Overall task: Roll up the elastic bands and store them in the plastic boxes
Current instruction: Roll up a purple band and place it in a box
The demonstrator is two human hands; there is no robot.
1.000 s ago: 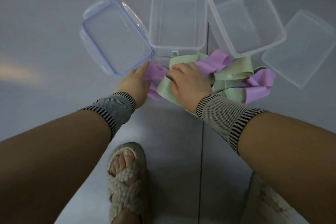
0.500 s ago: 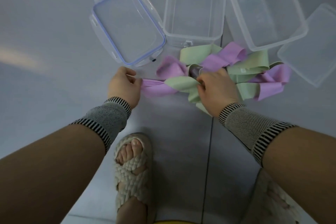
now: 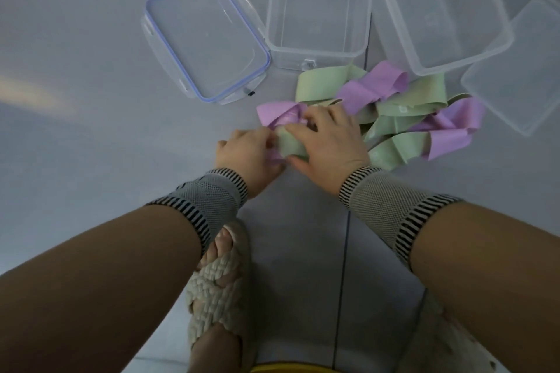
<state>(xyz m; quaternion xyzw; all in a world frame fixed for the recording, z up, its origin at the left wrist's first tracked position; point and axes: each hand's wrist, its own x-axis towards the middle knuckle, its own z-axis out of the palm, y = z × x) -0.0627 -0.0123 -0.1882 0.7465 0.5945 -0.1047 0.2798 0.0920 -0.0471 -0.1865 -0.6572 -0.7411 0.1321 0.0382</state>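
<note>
Both hands meet on the floor (image 3: pixel 91 130) at the near left end of the heap of elastic bands (image 3: pixel 403 118); the left hand (image 3: pixel 247 151) and the right hand (image 3: pixel 330 142) touch across one band. The rest of the heap trails off to the right of the grip. Beyond the grip stands an open box (image 3: pixel 318 48), with a second box (image 3: pixel 448 60) to its right. A lid (image 3: pixel 203 33) lies beyond and left of the grip, touching the first box. Another lid (image 3: pixel 515 76) lies far right. A sandalled foot (image 3: pixel 218 281) sits nearer than the grip.
</note>
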